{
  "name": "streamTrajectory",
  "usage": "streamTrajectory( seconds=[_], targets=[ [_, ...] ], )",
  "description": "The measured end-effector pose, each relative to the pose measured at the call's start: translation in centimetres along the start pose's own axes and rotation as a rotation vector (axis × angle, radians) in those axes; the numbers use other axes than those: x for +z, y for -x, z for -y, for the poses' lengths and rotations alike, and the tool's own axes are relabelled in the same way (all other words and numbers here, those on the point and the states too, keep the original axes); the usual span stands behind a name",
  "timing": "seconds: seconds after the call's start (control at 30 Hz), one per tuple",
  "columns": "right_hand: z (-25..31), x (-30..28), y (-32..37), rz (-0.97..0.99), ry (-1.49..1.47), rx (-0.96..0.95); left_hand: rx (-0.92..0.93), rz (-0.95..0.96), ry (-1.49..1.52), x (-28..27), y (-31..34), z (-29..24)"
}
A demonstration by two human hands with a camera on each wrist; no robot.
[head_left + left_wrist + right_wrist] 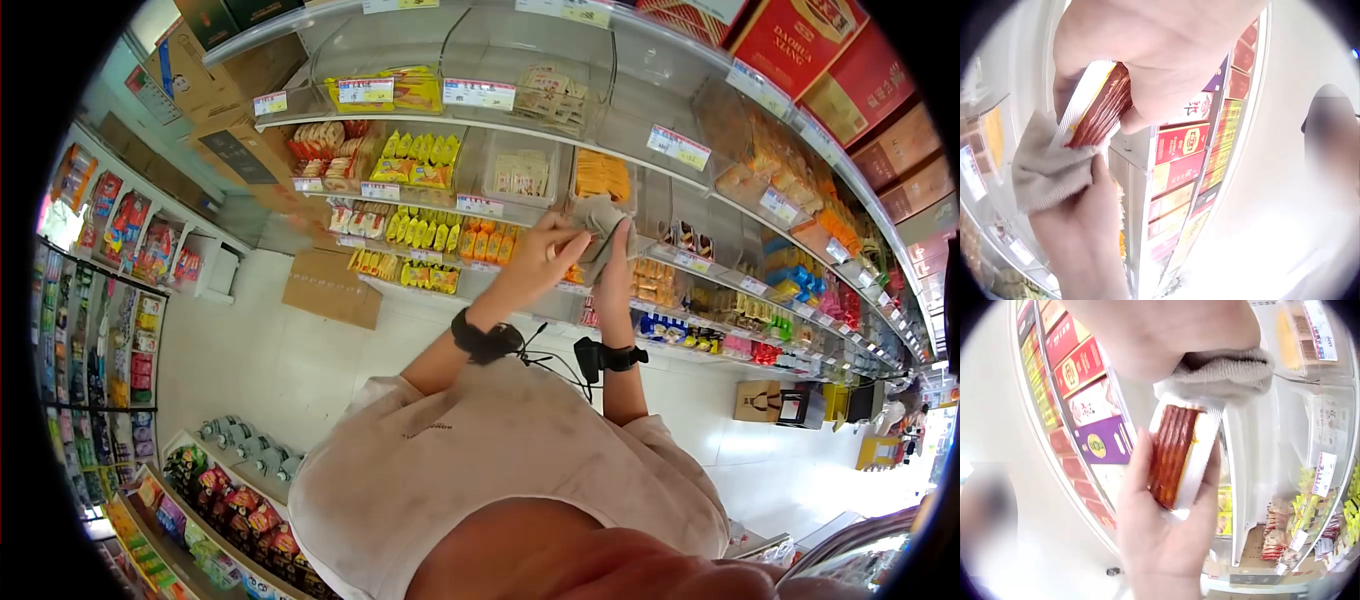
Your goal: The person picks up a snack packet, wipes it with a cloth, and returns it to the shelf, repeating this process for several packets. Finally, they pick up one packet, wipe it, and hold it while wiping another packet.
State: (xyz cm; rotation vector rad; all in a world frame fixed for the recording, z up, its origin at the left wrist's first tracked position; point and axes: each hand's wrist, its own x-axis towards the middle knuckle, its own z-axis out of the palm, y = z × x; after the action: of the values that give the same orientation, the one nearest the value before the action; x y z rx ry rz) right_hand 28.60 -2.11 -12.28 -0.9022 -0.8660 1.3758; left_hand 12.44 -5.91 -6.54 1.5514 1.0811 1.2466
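Note:
My left hand point(535, 262) grips a small clear-and-white snack packet point(1175, 456) by its lower end, thumb along one side. Printed on the packet are glossy reddish-brown strips. A grey knitted cloth point(1225, 376) is bunched in my right hand point(616, 272), which holds it over the packet's upper end. In the left wrist view the cloth covers one end of the packet, and both hands meet there. From the head view, the packet is mostly hidden behind the fingers and cloth.
Ahead stand tiered shelves with clear bins of packaged snacks, including orange packs point(601, 175) and yellow packs point(415, 160). Red gift boxes point(800, 40) line the upper right. A flattened cardboard box point(332, 289) lies on the floor at left. More goods racks stand behind at left.

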Motion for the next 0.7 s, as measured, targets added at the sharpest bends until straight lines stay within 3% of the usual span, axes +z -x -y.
streamTrajectory(
  seconds=[0.1, 0.13, 0.17, 0.2, 0.3, 0.33, 0.4, 0.47, 0.53, 0.57, 0.6, 0.7],
  targets=[
    [2.5, 0.0, 2.7, 0.111, -0.137, 0.029, 0.019, -0.143, -0.006, 0.4, -1.1, -1.6],
    [4.7, 1.7, 3.9, 0.132, 0.150, -0.235, 0.063, -0.214, -0.074, 0.8, -1.5, -1.1],
    [5.1, 1.1, 4.2, 0.101, 0.208, -0.235, 0.106, -0.280, -0.142, 1.3, -1.6, -0.7],
    [5.3, 0.5, 4.3, 0.069, 0.267, -0.234, -0.093, -0.229, -0.154, 1.4, -1.7, -2.3],
    [5.4, -1.1, 3.5, -0.095, 0.376, -0.401, 0.246, -0.463, -0.325, 4.4, -2.4, 0.6],
    [5.3, -1.7, 3.4, -0.161, 0.404, -0.482, 0.245, -0.405, -0.291, 5.3, -2.3, 0.7],
    [3.8, -4.1, 3.1, -0.072, 0.507, -0.378, 0.103, -0.277, 0.006, 8.0, -2.6, 1.9],
    [6.4, -3.4, 5.4, 0.096, 0.705, -0.262, -0.150, -0.069, 0.376, 10.0, -2.8, 2.8],
    [3.8, -3.9, 5.9, 0.159, 0.424, -0.251, -0.401, -0.053, 0.439, 11.6, -2.2, -1.8],
    [3.7, -4.9, 5.8, 0.193, 0.348, -0.139, -0.524, -0.043, 0.467, 12.3, -2.0, -3.5],
    [3.9, -5.8, 5.7, 0.217, 0.275, -0.027, -0.362, -0.056, 0.466, 13.6, -1.8, -2.9],
    [5.2, -8.4, 4.9, 0.201, 0.294, -0.118, -0.153, -0.020, 0.186, 16.2, -1.6, -2.5]
  ],
)
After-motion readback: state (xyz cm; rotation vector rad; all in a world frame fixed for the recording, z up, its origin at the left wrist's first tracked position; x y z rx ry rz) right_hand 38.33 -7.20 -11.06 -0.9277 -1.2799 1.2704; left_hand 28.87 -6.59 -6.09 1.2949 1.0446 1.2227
